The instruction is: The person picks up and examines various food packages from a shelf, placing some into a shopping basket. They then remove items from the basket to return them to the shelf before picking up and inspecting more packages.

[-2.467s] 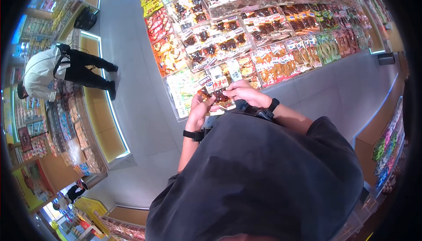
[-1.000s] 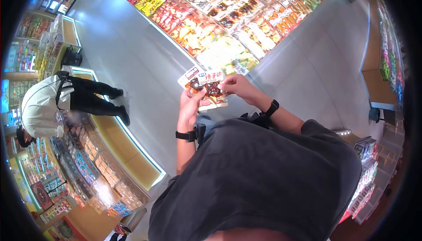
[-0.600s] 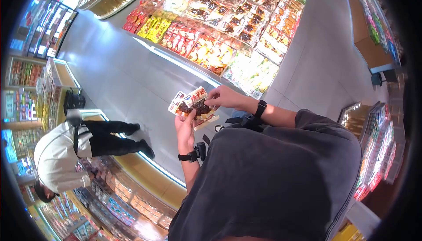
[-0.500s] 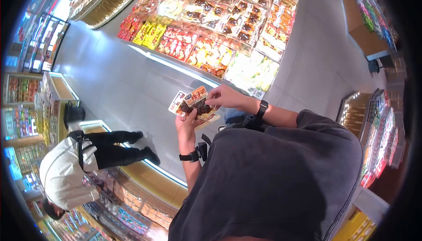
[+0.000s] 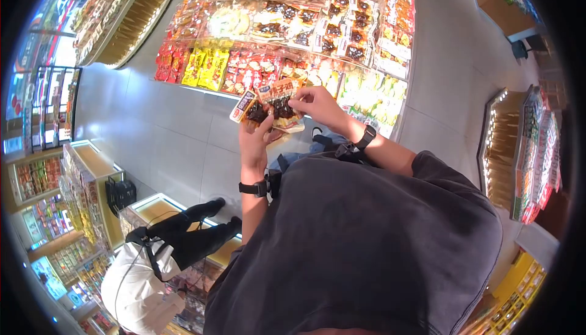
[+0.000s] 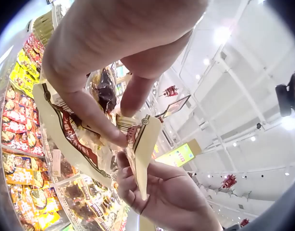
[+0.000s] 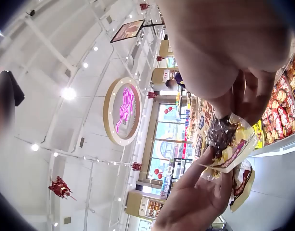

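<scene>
Two clear-windowed snack packets with dark contents are fanned out in front of the body. My left hand (image 5: 255, 142) grips both from below, its thumb over the front of the left packet (image 5: 251, 108). With thumb and fingers, my right hand (image 5: 323, 109) pinches the right edge of the other packet (image 5: 282, 108). The left wrist view shows the packets' pale backs, one packet (image 6: 73, 139) at the left and one packet (image 6: 143, 144) between the hands. In the right wrist view the dark piece shows through the packet (image 7: 223, 134), with my left hand (image 7: 193, 199) under it.
Ahead stands a lit display (image 5: 287, 23) stacked with packets. A person in a white top (image 5: 140, 283) bends over shelves at the lower left, near a black bag (image 5: 120, 194). Grey floor (image 5: 165, 121) lies between them. More shelves (image 5: 537, 152) stand at the right.
The view has turned, so the display and the other person have shifted. Both hands and packets are higher in the picture. The two hands keep their hold, and the packets are fanned apart.
</scene>
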`<action>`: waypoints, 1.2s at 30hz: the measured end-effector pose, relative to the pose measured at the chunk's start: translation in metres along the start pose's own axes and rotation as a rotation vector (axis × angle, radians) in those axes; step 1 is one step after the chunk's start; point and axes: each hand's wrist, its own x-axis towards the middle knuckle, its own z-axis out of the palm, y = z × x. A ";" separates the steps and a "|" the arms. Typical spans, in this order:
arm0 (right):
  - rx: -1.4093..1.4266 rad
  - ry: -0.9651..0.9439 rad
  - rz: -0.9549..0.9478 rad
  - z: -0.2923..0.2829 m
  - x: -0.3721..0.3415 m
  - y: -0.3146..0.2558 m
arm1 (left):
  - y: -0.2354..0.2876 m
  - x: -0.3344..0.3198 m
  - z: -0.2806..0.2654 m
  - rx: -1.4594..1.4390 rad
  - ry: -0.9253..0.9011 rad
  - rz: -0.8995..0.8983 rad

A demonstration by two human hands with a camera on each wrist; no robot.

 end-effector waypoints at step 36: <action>0.187 0.673 0.323 0.060 0.038 0.015 | 0.088 0.247 -0.107 0.198 -0.532 -0.461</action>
